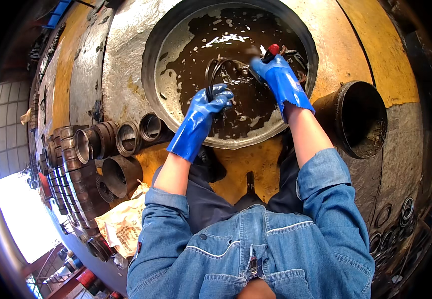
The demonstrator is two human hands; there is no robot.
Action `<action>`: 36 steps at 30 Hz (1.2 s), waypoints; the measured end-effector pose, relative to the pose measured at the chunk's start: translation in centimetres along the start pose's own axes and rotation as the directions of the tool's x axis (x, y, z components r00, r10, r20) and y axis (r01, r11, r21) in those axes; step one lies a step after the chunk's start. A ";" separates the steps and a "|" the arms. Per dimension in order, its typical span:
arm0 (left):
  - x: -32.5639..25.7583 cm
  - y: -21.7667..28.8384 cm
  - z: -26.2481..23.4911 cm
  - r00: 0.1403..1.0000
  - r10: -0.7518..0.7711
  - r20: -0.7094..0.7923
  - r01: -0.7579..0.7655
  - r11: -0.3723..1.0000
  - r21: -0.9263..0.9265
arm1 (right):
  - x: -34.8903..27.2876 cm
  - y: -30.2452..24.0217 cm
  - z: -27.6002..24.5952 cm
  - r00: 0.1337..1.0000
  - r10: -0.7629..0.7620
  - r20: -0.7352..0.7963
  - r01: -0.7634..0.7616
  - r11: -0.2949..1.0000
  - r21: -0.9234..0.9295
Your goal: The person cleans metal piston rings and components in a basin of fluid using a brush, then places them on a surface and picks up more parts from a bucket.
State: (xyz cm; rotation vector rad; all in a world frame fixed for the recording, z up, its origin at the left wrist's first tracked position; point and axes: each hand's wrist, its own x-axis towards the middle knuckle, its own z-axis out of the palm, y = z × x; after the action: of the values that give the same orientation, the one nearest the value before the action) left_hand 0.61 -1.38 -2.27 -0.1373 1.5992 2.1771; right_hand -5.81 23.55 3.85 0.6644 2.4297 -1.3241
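Both my hands wear blue rubber gloves over a round metal basin (151,70) filled with dark brown oily liquid. My left hand (215,98) grips a dark metal ring (216,67) held upright just above the liquid. My right hand (271,70) is closed on a tool with a red handle end (274,49) and reaches toward the ring; the tool's working end is blurred. More dark parts lie half sunk at the basin's right side (298,62).
A dark open cylinder (358,119) stands right of the basin. Several metal rings and sleeves (101,144) are stacked at the left, with a crumpled yellowish bag (121,224) below them. More rings (395,219) lie at the lower right.
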 end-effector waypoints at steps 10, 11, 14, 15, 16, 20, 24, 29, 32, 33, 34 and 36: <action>-1.9 1.2 -1.3 0.957 0.044 -0.288 0.000 0.989 0.151 | -1.3 -1.0 1.6 0.813 -0.397 0.425 0.172 0.862 0.477; -1.8 1.6 -1.0 0.968 0.058 -0.246 -0.015 0.985 0.172 | -1.6 -1.4 3.0 0.816 -0.431 0.384 0.170 0.815 0.554; -2.3 1.7 -3.3 0.979 0.003 -0.203 0.036 0.982 0.186 | -3.5 -3.7 4.9 0.813 -0.423 0.400 0.312 0.896 0.315; -2.0 1.8 -2.7 0.979 -0.001 -0.205 0.032 0.989 0.144 | -2.8 -3.3 5.4 0.870 -0.345 0.351 0.297 0.937 0.186; -2.1 2.1 -1.9 0.976 -0.005 -0.217 0.028 0.994 0.101 | -1.2 -2.5 5.3 0.863 -0.322 0.389 0.243 0.940 0.239; -2.8 2.8 -1.2 0.958 -0.038 -0.283 0.048 0.998 0.030 | 0.1 -1.4 3.7 0.947 -0.163 0.276 0.151 0.986 0.065; -2.2 2.2 -2.4 0.980 -0.037 -0.198 0.039 0.999 0.007 | -0.3 -2.1 2.9 0.836 -0.368 0.406 0.179 0.884 0.432; -2.3 2.2 -2.2 0.982 0.003 -0.190 0.004 0.999 0.036 | -2.5 -4.4 4.8 0.878 -0.264 0.400 0.272 0.962 0.039; -2.8 2.7 -2.3 0.977 -0.052 -0.207 0.065 0.996 0.057 | -1.5 -3.7 3.4 0.896 -0.133 0.425 0.113 0.991 0.071; -2.6 2.8 -2.0 0.977 -0.066 -0.202 0.079 0.995 0.060 | -0.6 -2.2 3.6 0.908 -0.131 0.397 0.088 0.988 0.126; -2.3 2.8 -1.7 0.979 -0.081 -0.189 0.088 0.996 0.029 | 0.9 0.2 4.3 0.922 -0.127 0.365 0.063 0.981 0.182; -2.3 3.3 -1.3 0.978 -0.134 -0.160 0.135 0.991 -0.006 | 0.0 -0.2 3.5 0.981 -0.029 0.191 0.020 0.998 0.053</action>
State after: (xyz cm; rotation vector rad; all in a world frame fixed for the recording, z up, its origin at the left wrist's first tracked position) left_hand 1.13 -4.08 0.99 -0.4162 1.6300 2.1031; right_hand -5.77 20.46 2.12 0.4952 2.2644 -1.3945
